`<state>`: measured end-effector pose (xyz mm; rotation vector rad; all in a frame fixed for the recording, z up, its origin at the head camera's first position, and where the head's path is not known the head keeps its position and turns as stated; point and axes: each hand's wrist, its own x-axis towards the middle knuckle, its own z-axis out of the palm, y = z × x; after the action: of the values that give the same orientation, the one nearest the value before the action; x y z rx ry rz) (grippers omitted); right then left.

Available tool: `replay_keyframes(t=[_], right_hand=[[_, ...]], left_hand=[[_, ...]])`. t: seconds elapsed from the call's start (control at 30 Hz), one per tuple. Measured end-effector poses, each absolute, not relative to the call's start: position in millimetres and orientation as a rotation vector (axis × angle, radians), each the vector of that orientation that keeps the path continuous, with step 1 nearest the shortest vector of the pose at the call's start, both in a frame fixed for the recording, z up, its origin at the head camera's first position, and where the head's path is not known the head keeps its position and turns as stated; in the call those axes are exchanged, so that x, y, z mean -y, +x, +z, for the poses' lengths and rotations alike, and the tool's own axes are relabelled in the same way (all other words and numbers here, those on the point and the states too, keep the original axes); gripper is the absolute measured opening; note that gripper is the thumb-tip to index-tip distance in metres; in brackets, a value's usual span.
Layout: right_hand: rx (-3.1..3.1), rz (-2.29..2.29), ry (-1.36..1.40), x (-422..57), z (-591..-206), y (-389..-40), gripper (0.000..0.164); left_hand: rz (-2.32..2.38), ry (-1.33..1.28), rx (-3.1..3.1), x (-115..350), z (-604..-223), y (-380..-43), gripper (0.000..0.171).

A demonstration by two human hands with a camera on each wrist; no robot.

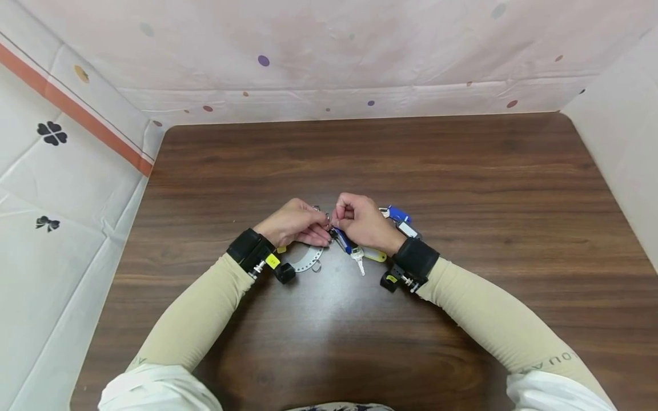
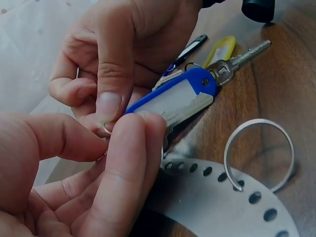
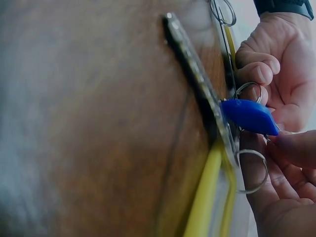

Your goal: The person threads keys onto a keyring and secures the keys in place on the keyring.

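Above the table, both hands meet at a small metal key ring [image 2: 106,129] by the end of a blue key tag [image 2: 170,94]. The right hand [image 1: 365,221] pinches this ring beneath its thumb. Close against it, the left hand [image 1: 298,224] pinches a bit of ring between thumb and finger, mostly hidden by the fingertips; I cannot tell whether it is the same ring. A silver key [image 1: 358,258] hangs out below the right hand. Under the left hand lies a curved metal plate [image 1: 308,260] with a row of holes, and a larger open loop [image 2: 261,123] passes through one.
A yellow key tag [image 1: 377,255] lies beside the right wrist. Beyond that wrist are another blue tag [image 1: 398,214] and a dark tag with a white label [image 1: 408,230]. The brown wooden table [image 1: 329,342] meets a pale spotted sheet [image 1: 329,63] at its far edge.
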<state>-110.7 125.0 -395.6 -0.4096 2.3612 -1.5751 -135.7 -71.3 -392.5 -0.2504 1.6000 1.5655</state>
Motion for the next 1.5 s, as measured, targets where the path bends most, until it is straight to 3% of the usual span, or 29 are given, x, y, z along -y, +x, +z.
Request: replay_keyframes(t=[0.37, 0.73, 1.5], right_hand=[[-2.563, -1.451, -0.468, -119, -396, -112, 0.019], [-2.702, -1.288, -0.555, -108, -395, -107, 0.029], [-2.891, -1.084, -0.734, -100, -409, -104, 0.026]], left_hand=[[1.573, -0.273, -1.584, 72, -391, -137, 0.012], [1.567, -0.189, -1.527, 80, -392, -138, 0.017], [1.554, -0.052, -1.488, 87, -399, -137, 0.02]])
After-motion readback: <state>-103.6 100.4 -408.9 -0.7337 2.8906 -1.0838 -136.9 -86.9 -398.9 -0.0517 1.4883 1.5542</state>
